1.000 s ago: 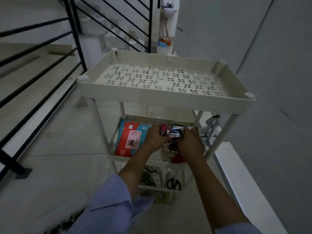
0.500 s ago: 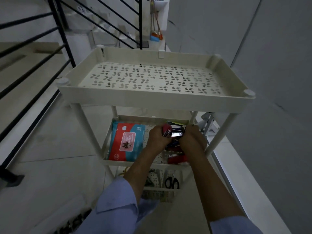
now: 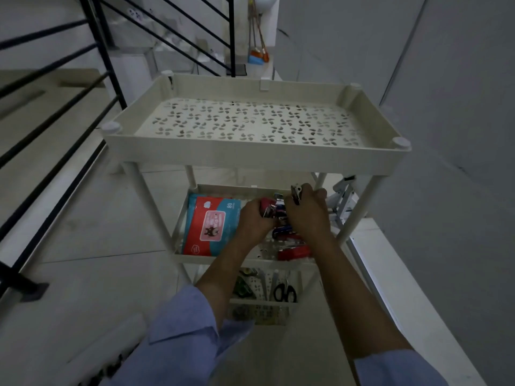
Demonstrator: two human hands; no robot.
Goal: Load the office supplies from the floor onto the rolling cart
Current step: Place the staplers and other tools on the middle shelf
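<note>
1. I have one wide-angle view, worn on the head, looking forward and down over the rolling cart (image 3: 250,160).
2. It sits near: the cart's stacked trays and both forearms (image 3: 342,280) fill the frame's middle.

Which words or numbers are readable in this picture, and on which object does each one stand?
"80": on the wipes pack, near its upper right corner.
Small print beneath the "80" and the other marks on that pack: too blurred to read.
Nothing else carries readable text.

cart (image 3: 250,160): matt cream plastic | wipes pack (image 3: 211,227): glossy film | railing (image 3: 102,51): black metal
</note>
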